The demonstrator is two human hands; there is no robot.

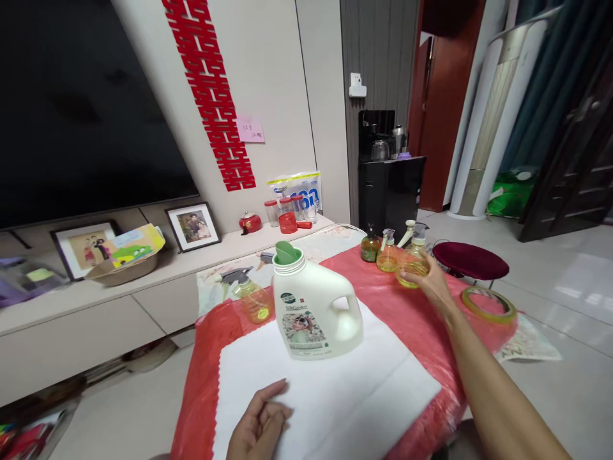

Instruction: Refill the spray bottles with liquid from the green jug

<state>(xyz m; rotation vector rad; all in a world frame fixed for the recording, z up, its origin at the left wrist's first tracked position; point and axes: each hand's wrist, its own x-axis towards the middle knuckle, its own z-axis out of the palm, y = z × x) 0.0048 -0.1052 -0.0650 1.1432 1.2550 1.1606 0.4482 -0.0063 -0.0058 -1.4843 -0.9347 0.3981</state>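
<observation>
A large white jug (318, 313) with a green spout stands upright on a white cloth (354, 390). Below it, my left hand (261, 418) hovers over or rests on the cloth's near part, fingers half curled and apart, holding nothing. At the right, my right hand (428, 278) is wrapped round a clear spray bottle with yellow liquid (412, 263). Just left of that bottle are a smaller spray bottle (388, 255) and a dark-topped green and amber bottle (370, 246). Another yellow spray bottle (255, 301) stands left of the jug.
A red plastic cover (201, 364) lies under the cloth. A glass bowl (488, 316) with a yellowish rim sits at the right edge, near a dark red stool (470, 260). Behind runs a cabinet (143, 281) bearing framed photos, jars and a red pot (251, 222).
</observation>
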